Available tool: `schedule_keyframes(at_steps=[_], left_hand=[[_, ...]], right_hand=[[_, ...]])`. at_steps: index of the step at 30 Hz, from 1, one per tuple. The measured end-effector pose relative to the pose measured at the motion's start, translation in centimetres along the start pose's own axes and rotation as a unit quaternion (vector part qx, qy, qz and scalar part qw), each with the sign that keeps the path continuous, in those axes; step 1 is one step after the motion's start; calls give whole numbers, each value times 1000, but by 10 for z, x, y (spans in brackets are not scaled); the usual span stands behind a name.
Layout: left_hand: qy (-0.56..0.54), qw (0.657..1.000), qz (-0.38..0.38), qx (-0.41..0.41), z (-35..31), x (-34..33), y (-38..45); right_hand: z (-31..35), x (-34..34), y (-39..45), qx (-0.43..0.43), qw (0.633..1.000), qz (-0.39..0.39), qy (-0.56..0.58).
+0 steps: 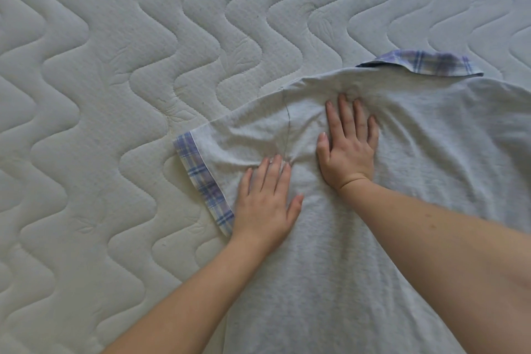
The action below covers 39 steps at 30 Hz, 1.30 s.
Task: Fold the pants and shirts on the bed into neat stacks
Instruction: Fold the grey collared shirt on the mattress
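Here we are over the pale grey knit short-sleeved shirt (402, 181), spread back-up on the white wave-quilted mattress of the bed (100, 95), and both hands are flat on it. The left hand (265, 204) presses down just beside the sleeve seam, fingers (275, 172) straight and spread, gripping nothing. The right hand (349, 146) lies palm-down a little nearer the collar, fingers likewise straight and slightly fanned, holding nothing, only pressing the cloth.

This fabric looks light, soft and limp; it bunches into small ridges between the two hands, so it should slide easily over the quilting and will not hold a crease unless pressed. I would judge the best places to take hold to be the shoulder by the collar and the cuff end of the sleeve, pinching both layers so the sleeve swings over in one piece.

As for looks: heathered light grey body, a blue-and-lilac plaid collar (425, 64) turned down at the far edge of the shirt, and a matching plaid cuff band (202, 178) on the sleeve left of the left hand. Wrinkles radiate from the armpit seam; the hem runs out of view.
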<state>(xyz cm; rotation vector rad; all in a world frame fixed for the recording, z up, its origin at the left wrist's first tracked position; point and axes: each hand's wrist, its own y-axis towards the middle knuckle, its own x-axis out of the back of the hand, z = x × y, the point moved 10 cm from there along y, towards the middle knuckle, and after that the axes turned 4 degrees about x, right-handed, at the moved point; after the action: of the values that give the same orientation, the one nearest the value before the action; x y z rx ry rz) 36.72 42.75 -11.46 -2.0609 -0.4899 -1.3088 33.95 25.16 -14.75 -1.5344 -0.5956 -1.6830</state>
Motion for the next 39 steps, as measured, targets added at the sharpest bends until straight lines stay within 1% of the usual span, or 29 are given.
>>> schedule_keyframes(at_steps=[2, 3, 5, 7, 9, 11, 16, 22, 27, 30, 32, 34, 35, 37, 38, 39], left_hand=[[-81, 990, -107, -33, -6, 38, 16], [-90, 985, -140, -49, -7, 51, 28], [-61, 983, -162, -66, -8, 66, 60], [-18, 987, -141, -77, -12, 65, 94], [43, 992, -72, -94, -16, 43, 121], [81, 991, -29, -100, -11, 20, 138], [95, 988, -72, -100, -5, 11, 144], [97, 989, -63, -97, -5, 11, 145], [122, 985, -61, -101, -3, 8, 148], [172, 981, -58, -66, -8, 8, 146], [218, 975, -37, -27, -14, 12, 144], [255, 967, 0, -1, -24, 19, 142], [270, 963, 9, 9, -31, 25, 141], [258, 966, 2, 29, -49, 39, 138], [230, 973, -13, 29, -61, 45, 133], [194, 980, -34, 15, -79, 46, 127]], right_hand=[[0, 1, 0, -3, 1000, 2, -3], [0, 1, 0, -5, 1000, 3, -2], [1, 1, 0, -6, 1000, 2, -1], [0, 2, 0, -5, 1000, -6, -1], [0, 3, 0, -3, 1000, -12, -1], [1, 3, 0, 2, 1000, -17, -2], [0, 0, 1, -1, 1000, -8, -14], [1, -2, 2, 3, 1000, 16, -14], [2, 0, 2, 11, 1000, -12, 6], [3, 2, 2, 14, 1000, -12, 19], [1, 1, 2, 10, 999, 21, 24], [1, 4, 4, 19, 996, 62, 62], [2, 9, 7, 33, 991, 79, 106], [-4, 29, 8, 47, 963, 110, 239], [-16, 44, 3, 42, 950, 101, 292], [-36, 58, -5, 28, 946, 72, 314]])
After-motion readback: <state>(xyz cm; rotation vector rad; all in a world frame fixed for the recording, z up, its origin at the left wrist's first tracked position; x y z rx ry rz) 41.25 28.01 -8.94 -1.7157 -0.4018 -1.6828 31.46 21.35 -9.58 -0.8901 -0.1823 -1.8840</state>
